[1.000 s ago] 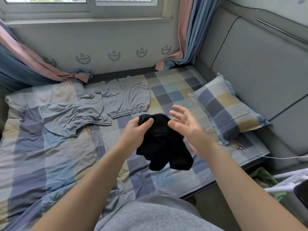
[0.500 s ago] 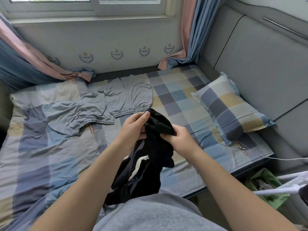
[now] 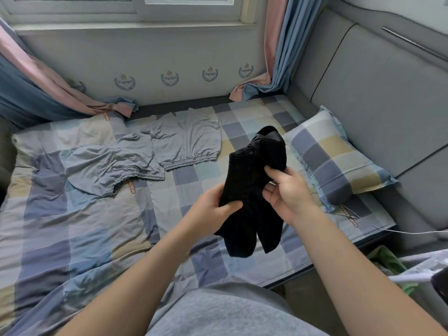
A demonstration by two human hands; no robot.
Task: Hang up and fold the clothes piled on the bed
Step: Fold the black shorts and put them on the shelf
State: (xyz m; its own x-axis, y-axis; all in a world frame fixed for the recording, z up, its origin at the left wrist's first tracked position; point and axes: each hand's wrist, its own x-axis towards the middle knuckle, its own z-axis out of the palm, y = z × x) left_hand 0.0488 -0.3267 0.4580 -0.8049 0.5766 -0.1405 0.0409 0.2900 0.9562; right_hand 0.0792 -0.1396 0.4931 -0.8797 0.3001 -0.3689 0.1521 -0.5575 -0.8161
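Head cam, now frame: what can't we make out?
All head view.
- Black garment: bunched in the left hand and right hand; its own folds hide what type it is.
- How each grip sits behind the fabric: hidden by it.
- White cable: far end cut off at the right edge.
- Dark object: cut by the right edge.
- Strap label lettering: too small.

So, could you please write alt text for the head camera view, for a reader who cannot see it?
A person's left hand and right hand grip a black garment above a checked bed. On the bed lie a flat grey garment and a crumpled grey garment, with a checked pillow at the right.
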